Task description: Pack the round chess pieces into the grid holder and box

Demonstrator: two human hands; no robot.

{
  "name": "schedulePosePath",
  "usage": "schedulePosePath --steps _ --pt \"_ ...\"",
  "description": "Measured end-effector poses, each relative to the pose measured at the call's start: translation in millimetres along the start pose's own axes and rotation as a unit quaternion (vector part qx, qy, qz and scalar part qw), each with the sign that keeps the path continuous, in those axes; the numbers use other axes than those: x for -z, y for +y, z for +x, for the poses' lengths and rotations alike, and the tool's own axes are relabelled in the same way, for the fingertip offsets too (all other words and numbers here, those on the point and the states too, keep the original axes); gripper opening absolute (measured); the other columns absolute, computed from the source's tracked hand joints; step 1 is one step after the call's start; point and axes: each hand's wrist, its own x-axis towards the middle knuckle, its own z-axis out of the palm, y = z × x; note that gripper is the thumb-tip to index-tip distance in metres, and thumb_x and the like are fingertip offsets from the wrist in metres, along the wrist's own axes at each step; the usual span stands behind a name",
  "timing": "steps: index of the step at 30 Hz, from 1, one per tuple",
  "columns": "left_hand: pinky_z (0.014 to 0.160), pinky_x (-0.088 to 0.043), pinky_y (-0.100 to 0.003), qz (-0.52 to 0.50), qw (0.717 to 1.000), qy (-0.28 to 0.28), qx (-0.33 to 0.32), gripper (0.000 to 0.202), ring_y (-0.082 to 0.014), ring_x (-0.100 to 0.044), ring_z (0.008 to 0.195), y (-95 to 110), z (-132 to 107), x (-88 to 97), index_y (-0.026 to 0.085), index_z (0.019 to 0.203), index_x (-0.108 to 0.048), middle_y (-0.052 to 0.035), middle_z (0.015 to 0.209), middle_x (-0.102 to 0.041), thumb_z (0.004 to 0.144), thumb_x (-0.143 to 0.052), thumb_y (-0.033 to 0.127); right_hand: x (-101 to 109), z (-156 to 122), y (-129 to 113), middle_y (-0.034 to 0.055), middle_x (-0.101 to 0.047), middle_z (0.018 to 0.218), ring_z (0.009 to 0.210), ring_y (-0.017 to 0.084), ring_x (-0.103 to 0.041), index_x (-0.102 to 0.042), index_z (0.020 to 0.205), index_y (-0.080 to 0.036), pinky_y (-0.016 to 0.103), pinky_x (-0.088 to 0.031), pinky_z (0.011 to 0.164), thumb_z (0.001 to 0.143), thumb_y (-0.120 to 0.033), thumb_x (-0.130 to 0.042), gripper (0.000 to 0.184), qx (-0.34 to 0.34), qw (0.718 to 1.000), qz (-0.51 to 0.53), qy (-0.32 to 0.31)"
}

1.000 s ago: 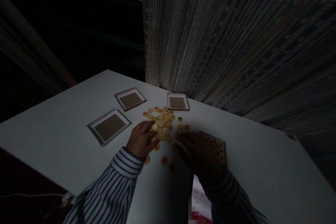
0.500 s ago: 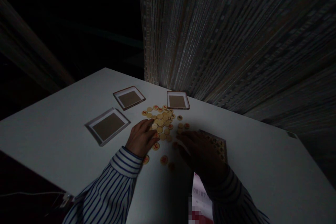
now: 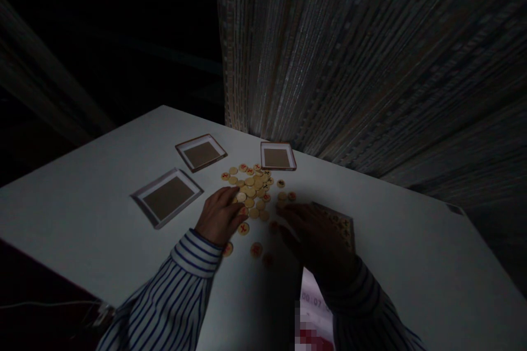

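Many round wooden Chinese chess pieces (image 3: 250, 192) lie in a loose heap on the white table. Most are blank side up; some show red or black characters. My left hand (image 3: 217, 215) rests at the heap's left edge, its fingers and thumb apart and its fingertips touching or close to the pieces. Across from it, my right hand (image 3: 315, 238) is in deep shadow, also with thumb and fingers apart, by the pieces at the right. A box of black-marked chess pieces (image 3: 346, 228) sits partly hidden behind my right hand.
Three shallow trays surround the heap: a grey-rimmed tray (image 3: 144, 208) at left, a brown-rimmed tray (image 3: 188, 163) behind it, and another brown-rimmed tray (image 3: 278, 168) at the back. A lit screen (image 3: 315, 299) is below my right wrist. A curtain (image 3: 349, 66) hangs along the back edge.
Both hands keep almost the same pose and place over the pieces. The whole view has shifted very slightly; no piece has plainly moved.
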Motion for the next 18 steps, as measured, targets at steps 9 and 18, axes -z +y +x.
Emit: schedulePosePath --steps 9,18 --pt "0.089 -0.043 -0.046 -0.039 0.998 0.039 -0.027 0.025 -0.0285 -0.051 0.105 2.1 2.7 6.9 0.016 0.09 -0.067 -0.012 0.11 -0.06 0.077 -0.06 0.036 4.6 -1.9 3.7 0.0096 -0.063 0.103 0.091 0.022 -0.058 -0.058 0.107 -0.018 0.04 -0.047 0.079 0.084 -0.023 -0.05 0.025 -0.01 1.0 0.008 -0.003" --pt "0.084 -0.045 -0.043 -0.101 0.989 0.091 -0.054 0.023 -0.0233 -0.057 0.097 8.6 4.2 14.3 0.017 0.092 -0.063 -0.0099 0.103 -0.064 0.081 -0.054 0.035 14.6 -8.0 17.7 0.0084 -0.064 0.103 0.09 0.021 -0.059 -0.056 0.106 -0.019 0.037 -0.047 0.074 0.083 -0.022 -0.051 0.024 -0.019 1.0 -0.023 0.004"
